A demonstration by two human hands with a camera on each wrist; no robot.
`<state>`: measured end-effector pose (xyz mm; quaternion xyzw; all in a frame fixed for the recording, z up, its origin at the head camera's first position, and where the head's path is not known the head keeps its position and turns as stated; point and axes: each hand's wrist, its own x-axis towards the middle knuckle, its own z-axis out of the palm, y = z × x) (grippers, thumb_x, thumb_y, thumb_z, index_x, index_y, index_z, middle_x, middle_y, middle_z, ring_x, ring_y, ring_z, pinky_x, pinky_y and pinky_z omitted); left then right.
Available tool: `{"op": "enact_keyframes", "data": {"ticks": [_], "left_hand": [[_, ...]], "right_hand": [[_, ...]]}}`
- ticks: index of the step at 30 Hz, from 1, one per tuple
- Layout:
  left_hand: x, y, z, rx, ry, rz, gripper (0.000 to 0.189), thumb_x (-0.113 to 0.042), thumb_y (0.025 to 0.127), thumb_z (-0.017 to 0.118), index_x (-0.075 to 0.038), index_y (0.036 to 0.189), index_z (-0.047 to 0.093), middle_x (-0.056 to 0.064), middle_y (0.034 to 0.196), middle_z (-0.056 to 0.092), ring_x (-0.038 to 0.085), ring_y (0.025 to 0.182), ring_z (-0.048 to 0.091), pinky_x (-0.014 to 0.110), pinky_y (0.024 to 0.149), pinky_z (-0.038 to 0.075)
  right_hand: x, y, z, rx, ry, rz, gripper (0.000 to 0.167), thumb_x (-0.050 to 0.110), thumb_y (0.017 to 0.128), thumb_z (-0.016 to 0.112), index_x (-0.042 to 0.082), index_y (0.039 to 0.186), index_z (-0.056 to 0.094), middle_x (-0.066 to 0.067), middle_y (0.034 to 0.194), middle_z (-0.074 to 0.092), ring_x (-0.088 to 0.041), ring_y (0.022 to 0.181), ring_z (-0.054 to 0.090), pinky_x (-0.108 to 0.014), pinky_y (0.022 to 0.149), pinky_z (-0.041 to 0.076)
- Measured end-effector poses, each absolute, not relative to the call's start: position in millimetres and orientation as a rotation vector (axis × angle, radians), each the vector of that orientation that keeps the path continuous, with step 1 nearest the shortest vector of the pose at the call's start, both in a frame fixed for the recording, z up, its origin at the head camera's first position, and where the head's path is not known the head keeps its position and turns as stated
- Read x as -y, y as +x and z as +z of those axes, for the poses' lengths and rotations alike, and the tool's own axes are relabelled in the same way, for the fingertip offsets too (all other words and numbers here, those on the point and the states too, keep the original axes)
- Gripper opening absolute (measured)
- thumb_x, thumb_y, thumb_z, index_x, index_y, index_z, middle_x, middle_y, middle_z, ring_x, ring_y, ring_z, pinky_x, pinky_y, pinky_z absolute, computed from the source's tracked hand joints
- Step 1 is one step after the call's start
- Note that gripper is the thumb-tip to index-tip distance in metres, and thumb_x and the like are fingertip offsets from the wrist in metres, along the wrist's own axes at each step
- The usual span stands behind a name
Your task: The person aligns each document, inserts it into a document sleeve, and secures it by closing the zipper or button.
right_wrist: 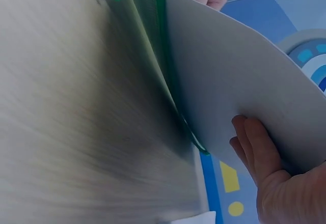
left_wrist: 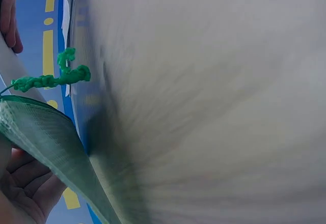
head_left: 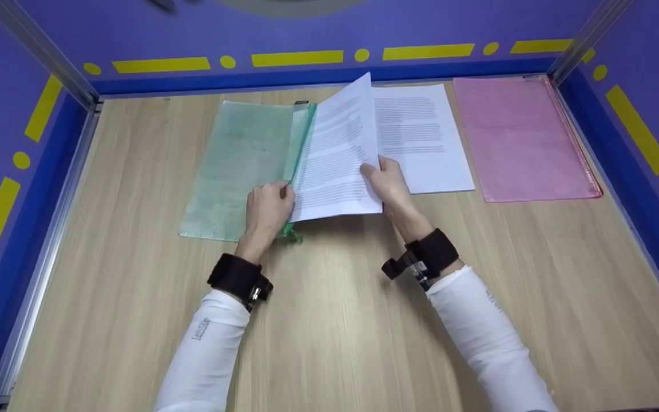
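My left hand (head_left: 269,209) grips the open edge of a green mesh zip pouch (head_left: 243,154), which lies on the table at the left. With my right hand (head_left: 389,183) I hold a printed sheaf of paper (head_left: 338,154), thumb on its face and fingers behind it. The sheaf's left edge sits at the pouch's mouth, and its right side is raised and bowed. From the right wrist view, the fingers (right_wrist: 260,147) spread against the paper's blank back. A green knotted cord (left_wrist: 56,79) hangs at the pouch's corner in the left wrist view.
Another printed sheaf (head_left: 415,137) lies flat behind the raised one. To its right is a pink mesh zip pouch (head_left: 530,140), lying flat near the table's right edge. Blue panels with yellow marks (head_left: 295,58) wall in the wooden table (head_left: 329,320) at the back and sides.
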<state>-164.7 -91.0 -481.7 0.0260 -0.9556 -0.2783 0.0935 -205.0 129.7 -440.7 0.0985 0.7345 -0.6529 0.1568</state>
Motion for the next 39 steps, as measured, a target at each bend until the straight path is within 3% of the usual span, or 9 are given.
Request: {"op": "enact_keyframes", "data": {"ticks": [6,11,17,25,32,39], "left_hand": [[90.3,-164.7,-483.2,2.817,0.081,-0.858,0.027,-0.013,0.096,0.055,0.0,0.106,0.076,0.009,0.079,0.072,0.015,0.062,0.047,0.029,0.059,0.044],[91.1,-164.6,-485.1,2.785,0.052,-0.887,0.027,-0.011,0.095,0.054,0.001,0.106,0.076,0.007,0.075,0.07,0.016,0.059,0.046,0.032,0.059,0.046],[90.6,-164.0,-485.3,2.788,0.115,-0.91,0.028,-0.012,0.095,0.055,0.001,0.109,0.075,0.014,0.091,0.077,0.015,0.064,0.053,0.031,0.06,0.048],[91.8,-162.8,-486.0,2.792,0.122,-0.912,0.027,-0.011,0.096,0.054,0.002,0.107,0.075,0.009,0.08,0.07,0.015,0.063,0.048,0.027,0.058,0.038],[93.3,-162.4,-485.6,2.803,0.158,-0.9,0.028,-0.013,0.096,0.056,0.002,0.112,0.074,0.016,0.097,0.077,0.017,0.069,0.059,0.032,0.066,0.053],[92.3,-164.0,-484.7,2.791,0.105,-0.905,0.029,-0.012,0.096,0.054,0.001,0.11,0.075,0.015,0.092,0.077,0.018,0.065,0.056,0.033,0.062,0.05]], "right_hand": [[-122.0,-203.6,-452.5,-2.055,0.259,-1.868,0.039,0.013,0.103,0.044,0.0,0.138,0.052,-0.018,0.121,0.066,-0.018,0.093,0.069,-0.025,0.077,0.056],[-126.1,-204.8,-457.4,-2.044,0.216,-1.811,0.041,0.015,0.103,0.045,0.003,0.141,0.05,-0.016,0.127,0.065,-0.02,0.104,0.068,-0.025,0.08,0.055],[-136.2,-207.2,-458.5,-2.071,0.252,-1.762,0.041,0.016,0.098,0.051,-0.001,0.136,0.055,-0.017,0.124,0.066,-0.015,0.094,0.066,-0.022,0.075,0.055],[-152.7,-204.4,-466.2,-2.001,0.292,-1.763,0.045,0.006,0.095,0.051,-0.003,0.139,0.052,-0.02,0.125,0.065,-0.014,0.09,0.07,-0.025,0.075,0.059],[-154.6,-204.4,-472.9,-2.01,0.291,-1.708,0.05,0.002,0.091,0.05,-0.002,0.141,0.05,-0.017,0.119,0.067,-0.01,0.083,0.068,-0.02,0.067,0.058],[-148.7,-205.5,-471.8,-2.012,0.296,-1.684,0.056,-0.001,0.089,0.05,0.0,0.145,0.047,-0.014,0.119,0.064,-0.008,0.077,0.063,-0.017,0.06,0.052]]}}
